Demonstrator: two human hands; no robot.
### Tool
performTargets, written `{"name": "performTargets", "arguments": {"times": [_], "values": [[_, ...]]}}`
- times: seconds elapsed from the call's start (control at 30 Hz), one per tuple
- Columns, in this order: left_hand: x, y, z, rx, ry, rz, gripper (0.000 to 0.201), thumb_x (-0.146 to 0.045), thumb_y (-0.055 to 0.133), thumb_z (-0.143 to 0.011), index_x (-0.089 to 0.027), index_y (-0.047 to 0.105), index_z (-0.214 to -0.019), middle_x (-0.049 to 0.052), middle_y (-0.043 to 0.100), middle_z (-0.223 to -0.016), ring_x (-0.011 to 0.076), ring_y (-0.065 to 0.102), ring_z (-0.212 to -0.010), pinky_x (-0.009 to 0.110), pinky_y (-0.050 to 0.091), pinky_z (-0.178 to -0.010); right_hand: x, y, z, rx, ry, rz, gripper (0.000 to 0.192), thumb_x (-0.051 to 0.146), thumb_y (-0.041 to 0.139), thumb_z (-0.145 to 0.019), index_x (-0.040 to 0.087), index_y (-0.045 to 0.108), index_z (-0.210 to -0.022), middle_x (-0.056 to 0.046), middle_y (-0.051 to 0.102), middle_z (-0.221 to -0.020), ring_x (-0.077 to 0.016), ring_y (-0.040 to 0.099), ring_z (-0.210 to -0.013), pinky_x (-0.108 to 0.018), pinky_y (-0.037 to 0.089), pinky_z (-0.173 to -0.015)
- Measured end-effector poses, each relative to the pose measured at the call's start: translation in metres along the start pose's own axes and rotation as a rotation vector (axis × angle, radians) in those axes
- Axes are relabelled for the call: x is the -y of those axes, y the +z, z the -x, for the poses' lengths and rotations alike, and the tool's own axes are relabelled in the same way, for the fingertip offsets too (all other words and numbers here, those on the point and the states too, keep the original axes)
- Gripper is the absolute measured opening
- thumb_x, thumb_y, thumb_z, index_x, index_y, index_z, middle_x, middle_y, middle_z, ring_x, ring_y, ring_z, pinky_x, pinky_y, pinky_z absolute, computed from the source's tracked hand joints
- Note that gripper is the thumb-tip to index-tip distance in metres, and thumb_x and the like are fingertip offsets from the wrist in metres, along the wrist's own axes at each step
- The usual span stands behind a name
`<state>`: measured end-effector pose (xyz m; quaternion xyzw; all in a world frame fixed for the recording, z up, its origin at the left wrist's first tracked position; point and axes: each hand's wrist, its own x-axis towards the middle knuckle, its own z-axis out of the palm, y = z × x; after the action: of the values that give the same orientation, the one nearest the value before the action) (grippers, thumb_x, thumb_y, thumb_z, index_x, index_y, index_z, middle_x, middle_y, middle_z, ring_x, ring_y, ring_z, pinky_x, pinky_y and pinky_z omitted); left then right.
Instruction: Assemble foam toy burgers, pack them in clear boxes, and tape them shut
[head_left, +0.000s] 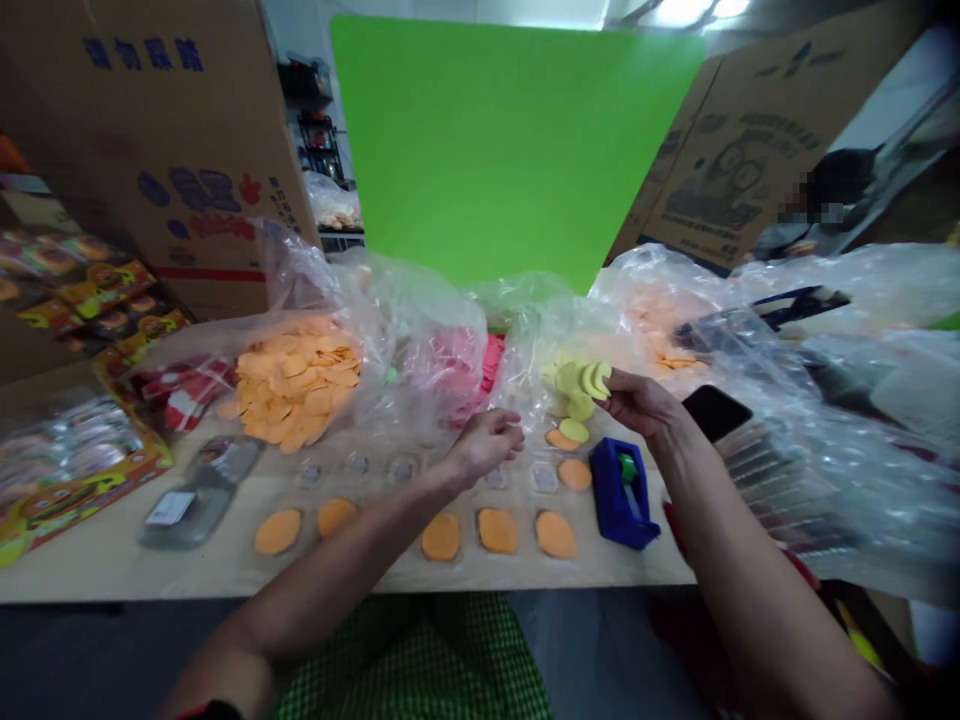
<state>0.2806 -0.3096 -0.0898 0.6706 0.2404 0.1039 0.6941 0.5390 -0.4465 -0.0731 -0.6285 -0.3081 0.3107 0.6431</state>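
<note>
Landmark for all places: blue tape dispenser (621, 493), standing on the pale tabletop (112, 560) near its front edge.

- Right hand (637, 403): just behind and above the dispenser; fingers pinched on a small fan of yellow-green foam discs (589, 380), held clear of the table.
- Loose yellow-green disc (574, 430): lying just left of and behind the dispenser, under the held fan.
- Left hand (487, 440): left of the dispenser, curled loosely with knuckles up, at the foot of a clear bag of pink pieces (469, 365); whether anything is held cannot be told.
- Orange foam discs (499, 530): a row along the front edge, running left from the dispenser; two more (574, 473) just left of it, a little further back.
- Small clear packets (401, 468): a row behind the orange row, left of the dispenser; contents too blurred to tell.
- Clear bag of orange discs (300, 380): far left and behind.
- Black phone (716, 410): right of and behind the dispenser, beside the right wrist.
- Green board (510, 150): upright, well behind, flanked by cardboard cartons (150, 130).
- Printed retail boxes (82, 490): far left.
</note>
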Motion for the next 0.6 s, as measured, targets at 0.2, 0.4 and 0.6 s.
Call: {"name": "performTargets", "arguments": {"times": [0.2,0.4,0.6], "values": [[-0.007,-0.024,0.014,0.138,-0.13,0.459,0.018,-0.023,0.068,-0.09,-0.012,0.064,-0.104,0.008,0.068,-0.092,0.0131,0.066,-0.072,0.029,0.052,-0.076,-0.029,0.083,0.056,0.221,0.193,-0.421,0.025,0.013,0.072,-0.069,0.022,0.068,-0.092,-0.004,0.073,-0.09,-0.0199,0.072,-0.083,-0.033,0.063,-0.075],[0.009,-0.091,0.068,-0.035,-0.115,0.388,0.014,-0.011,0.067,-0.086,-0.011,0.064,-0.1,0.008,0.071,-0.091,0.014,0.068,-0.075,0.03,0.055,-0.073,-0.057,0.176,0.072,0.381,0.336,-0.544,0.029,0.01,0.074,-0.07,0.02,0.069,-0.097,-0.003,0.074,-0.092,-0.0149,0.071,-0.076,-0.022,0.062,-0.068],[0.029,-0.157,0.126,-0.252,-0.093,0.35,0.031,0.0,0.059,-0.076,-0.012,0.064,-0.104,0.006,0.07,-0.094,0.0106,0.065,-0.073,0.021,0.051,-0.064,-0.073,0.243,0.08,0.395,0.442,-0.52,0.027,0.008,0.073,-0.07,0.018,0.069,-0.095,-0.004,0.074,-0.089,-0.0153,0.069,-0.069,-0.022,0.06,-0.058]]}}
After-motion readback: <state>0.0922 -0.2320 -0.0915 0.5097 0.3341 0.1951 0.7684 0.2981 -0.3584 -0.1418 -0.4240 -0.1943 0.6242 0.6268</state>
